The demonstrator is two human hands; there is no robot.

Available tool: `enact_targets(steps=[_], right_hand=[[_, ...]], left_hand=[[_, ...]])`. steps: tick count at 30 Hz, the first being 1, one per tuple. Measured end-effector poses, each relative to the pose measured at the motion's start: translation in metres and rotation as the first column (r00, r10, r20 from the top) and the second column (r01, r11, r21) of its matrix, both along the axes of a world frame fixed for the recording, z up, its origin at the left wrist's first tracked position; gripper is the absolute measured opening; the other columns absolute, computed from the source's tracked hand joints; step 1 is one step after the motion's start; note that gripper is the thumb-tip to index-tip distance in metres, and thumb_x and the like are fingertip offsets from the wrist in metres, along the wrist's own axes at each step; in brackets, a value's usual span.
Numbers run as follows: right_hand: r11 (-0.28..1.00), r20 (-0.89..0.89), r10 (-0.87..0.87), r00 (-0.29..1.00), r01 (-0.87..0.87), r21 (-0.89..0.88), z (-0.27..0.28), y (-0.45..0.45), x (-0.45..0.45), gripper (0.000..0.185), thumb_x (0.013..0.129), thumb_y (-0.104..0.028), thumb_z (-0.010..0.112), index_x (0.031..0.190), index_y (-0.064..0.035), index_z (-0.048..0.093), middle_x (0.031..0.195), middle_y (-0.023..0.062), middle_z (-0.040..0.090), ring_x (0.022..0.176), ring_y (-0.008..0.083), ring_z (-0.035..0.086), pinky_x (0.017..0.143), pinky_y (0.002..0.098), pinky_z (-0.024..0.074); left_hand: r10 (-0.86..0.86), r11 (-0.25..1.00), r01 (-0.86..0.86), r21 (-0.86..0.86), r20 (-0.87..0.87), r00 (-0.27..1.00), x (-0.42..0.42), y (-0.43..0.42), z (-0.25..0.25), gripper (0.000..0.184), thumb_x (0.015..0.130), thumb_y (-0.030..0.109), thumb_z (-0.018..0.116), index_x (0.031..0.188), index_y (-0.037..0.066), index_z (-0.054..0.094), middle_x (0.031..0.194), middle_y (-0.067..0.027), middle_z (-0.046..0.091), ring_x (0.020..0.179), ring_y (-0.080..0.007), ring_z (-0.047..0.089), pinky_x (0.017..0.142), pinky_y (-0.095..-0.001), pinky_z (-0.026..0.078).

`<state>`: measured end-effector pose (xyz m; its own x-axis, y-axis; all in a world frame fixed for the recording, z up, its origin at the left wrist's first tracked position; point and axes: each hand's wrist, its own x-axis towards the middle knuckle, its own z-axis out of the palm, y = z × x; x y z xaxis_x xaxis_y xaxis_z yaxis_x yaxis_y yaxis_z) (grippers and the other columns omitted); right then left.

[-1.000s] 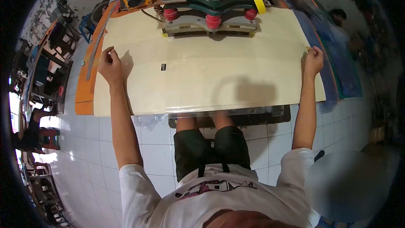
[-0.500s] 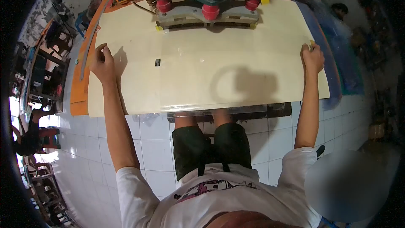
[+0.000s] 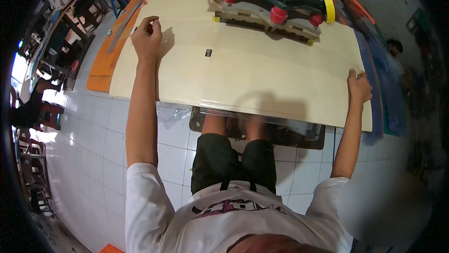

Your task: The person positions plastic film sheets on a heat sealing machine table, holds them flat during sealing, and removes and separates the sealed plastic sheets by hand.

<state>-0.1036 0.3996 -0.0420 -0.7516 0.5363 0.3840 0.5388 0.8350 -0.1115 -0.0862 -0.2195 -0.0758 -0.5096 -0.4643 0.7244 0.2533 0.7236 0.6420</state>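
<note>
A wide cream sheet (image 3: 280,75) spreads in front of me, with a small dark rectangle (image 3: 208,53) on it left of centre. My left hand (image 3: 147,40) is at the sheet's left border, thumb and fingers curled together; what they hold, if anything, is hidden. At the right border, my right hand (image 3: 359,88) is also closed, its fingers bent by the sheet's edge, and its grip is unclear. Beyond the sheet's middle, a heavy dark green and grey press-like machine (image 3: 276,7) with red round knobs (image 3: 279,15) sits low over the surface.
Orange board (image 3: 104,63) and a metal ruler (image 3: 124,26) lie left of the sheet. Bluish plastic sheeting (image 3: 388,94) hangs along the right. A yellow ring (image 3: 328,6) is on the machine. Below the near edge is a dark bench (image 3: 299,140). Another person (image 3: 395,47) is at far right.
The view has turned, so machine and sheet appear tilted and shifted right. Both hands keep about the same places on the sheet's borders.
</note>
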Motion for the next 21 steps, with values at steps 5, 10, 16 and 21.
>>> enact_targets(steps=[5,10,16,21], right_hand=[[0.997,0.016,0.030,0.999,-0.031,0.073,0.002,-0.005,0.003,0.067,0.083,-0.065,0.055,0.120,-0.0101,0.065,0.121,0.0163,0.065,0.115,0.0391,0.059,0.093,0.0538,0.0450],[0.993,0.036,0.091,0.995,-0.093,0.067,0.000,-0.004,0.003,0.065,0.082,-0.065,0.056,0.112,-0.0091,0.069,0.116,0.0160,0.067,0.112,0.0376,0.060,0.089,0.0511,0.0484],[0.988,0.038,0.117,0.992,-0.120,0.092,-0.006,-0.003,0.000,0.065,0.082,-0.065,0.057,0.110,-0.0081,0.069,0.115,0.0167,0.067,0.109,0.0387,0.062,0.088,0.0522,0.0491],[0.993,0.040,0.061,0.997,-0.065,0.097,-0.006,-0.004,0.001,0.066,0.082,-0.066,0.056,0.112,-0.0082,0.067,0.116,0.0183,0.066,0.110,0.0403,0.061,0.091,0.0530,0.0475]], left_hand=[[-0.023,0.999,0.030,-0.037,0.169,0.985,0.003,0.004,0.004,0.017,0.089,0.014,0.064,0.098,0.001,0.070,0.067,-0.0060,0.062,0.062,-0.0082,0.054,0.058,-0.0248,0.043],[-0.052,0.992,0.067,-0.103,0.146,0.988,0.001,0.007,0.001,0.017,0.085,0.015,0.062,0.095,0.004,0.072,0.073,-0.0097,0.067,0.066,-0.0175,0.064,0.065,-0.0300,0.049],[-0.064,0.969,0.125,-0.213,0.274,0.960,0.003,0.007,0.003,0.026,0.086,0.020,0.060,0.105,0.004,0.070,0.106,-0.0162,0.067,0.100,-0.0309,0.065,0.089,-0.0382,0.050],[-0.007,0.945,0.115,-0.305,0.332,0.943,-0.005,0.000,-0.008,0.033,0.086,0.027,0.059,0.111,0.008,0.069,0.115,-0.0113,0.065,0.088,-0.0284,0.067,0.081,-0.0369,0.052]])
